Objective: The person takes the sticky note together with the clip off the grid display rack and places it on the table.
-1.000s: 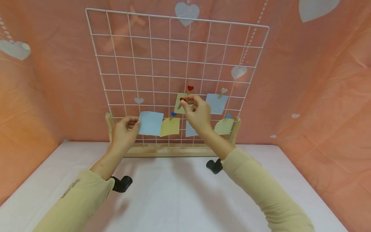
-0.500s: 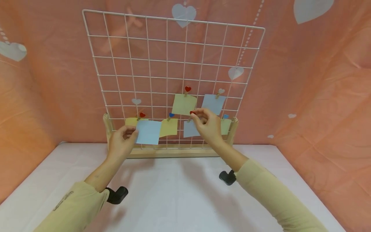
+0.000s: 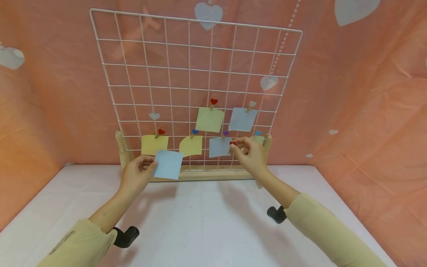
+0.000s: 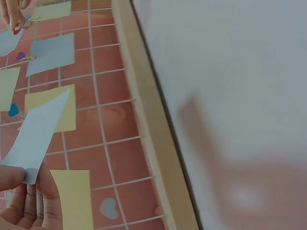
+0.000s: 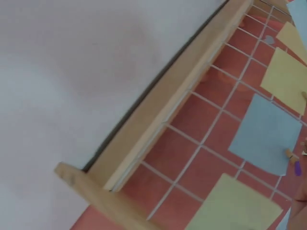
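My left hand [image 3: 136, 173] pinches a light blue paper note [image 3: 168, 165] by its left edge, in front of the grid panel's lower left. In the left wrist view the note [image 4: 37, 132] is held between thumb and fingers. My right hand [image 3: 252, 155] pinches a small wooden clothespin with a red heart [image 3: 232, 143], close to the lower right notes. A clipped blue note [image 3: 218, 147] with a purple heart clothespin [image 3: 225, 133] hangs just left of those fingers. Behind the right hand, a pale green note [image 3: 258, 139] is partly hidden.
A white wire grid [image 3: 189, 78] stands in a wooden base [image 3: 213, 175] on a white table [image 3: 200, 222]. Clipped to it are two yellow notes [image 3: 154, 145], a green note [image 3: 209, 119] and an upper blue note [image 3: 243, 119]. Orange cloth [image 3: 367, 111] surrounds the table.
My left hand has lowered the blue note, uncovering the yellow note at left. My right hand has moved right and down with the red heart clothespin, away from the upper green note.
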Tool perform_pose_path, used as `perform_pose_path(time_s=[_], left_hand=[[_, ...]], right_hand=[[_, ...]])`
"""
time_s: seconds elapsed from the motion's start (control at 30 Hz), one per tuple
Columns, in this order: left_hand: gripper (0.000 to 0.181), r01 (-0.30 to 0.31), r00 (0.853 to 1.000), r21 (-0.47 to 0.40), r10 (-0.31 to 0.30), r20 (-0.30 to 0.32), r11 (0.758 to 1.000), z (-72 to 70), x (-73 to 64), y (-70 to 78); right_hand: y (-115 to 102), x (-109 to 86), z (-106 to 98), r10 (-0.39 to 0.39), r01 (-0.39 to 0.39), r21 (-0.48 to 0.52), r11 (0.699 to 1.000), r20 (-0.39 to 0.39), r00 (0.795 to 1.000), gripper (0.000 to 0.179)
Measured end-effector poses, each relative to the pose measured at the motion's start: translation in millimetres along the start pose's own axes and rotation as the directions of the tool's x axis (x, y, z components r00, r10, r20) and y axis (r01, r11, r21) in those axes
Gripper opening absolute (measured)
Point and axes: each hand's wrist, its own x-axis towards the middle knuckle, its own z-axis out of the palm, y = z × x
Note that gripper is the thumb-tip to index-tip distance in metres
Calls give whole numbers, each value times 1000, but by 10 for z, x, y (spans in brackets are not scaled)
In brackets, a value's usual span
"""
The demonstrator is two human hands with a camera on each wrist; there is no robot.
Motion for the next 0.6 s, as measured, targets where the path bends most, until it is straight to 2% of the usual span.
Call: perform_pose_path(time_s=[0.1,0.37,0.6], left_hand=[[28,-3,1000,17,3,20,1000,-20,-32,-52],[26,-33,999,59,31,23,998,-54,-81,-191],[27,-7,999,72,3,50,997,-58,-129,-287]], right_hand=[[59,-61,-42,28,-28,-14,1000,9,1000,18],[218,-229,-142,84,-83,-83,993,11,996,18],[345,-392,-214,113,-109,-160,981,19,993,18]])
